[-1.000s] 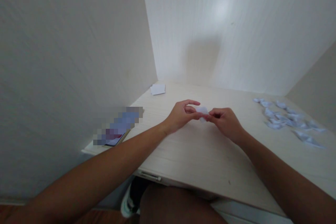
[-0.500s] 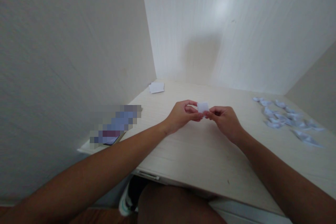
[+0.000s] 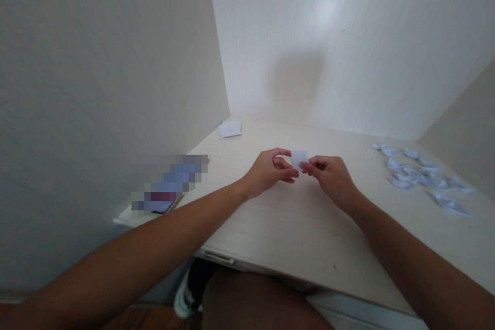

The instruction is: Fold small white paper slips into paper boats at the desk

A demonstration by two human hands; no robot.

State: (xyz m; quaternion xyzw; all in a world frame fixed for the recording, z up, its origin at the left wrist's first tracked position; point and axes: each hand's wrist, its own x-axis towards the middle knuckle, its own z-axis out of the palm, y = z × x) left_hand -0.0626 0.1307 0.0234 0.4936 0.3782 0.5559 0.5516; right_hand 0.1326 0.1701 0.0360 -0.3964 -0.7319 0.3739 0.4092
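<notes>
A small white piece of folded paper (image 3: 298, 158) is held upright just above the table, between my two hands. My right hand (image 3: 333, 178) pinches its lower right side between thumb and fingertips. On the opposite side, my left hand (image 3: 266, 170) has its index fingertip at the upper left edge and its thumb at the lower left corner, with the other fingers curled below. Fine folds in the paper are too small to make out.
Several folded white paper pieces (image 3: 419, 170) lie scattered at the table's right. A small stack of white paper sheets (image 3: 230, 129) rests at the back left corner. A pixelated object, perhaps a phone (image 3: 170, 185), lies along the left edge. Walls (image 3: 270, 26) enclose the table (image 3: 278, 237).
The paper now shows a little more of its face, and my left thumb has slid slightly down and away from its lower edge. My right hand keeps its pinch in nearly the same place.
</notes>
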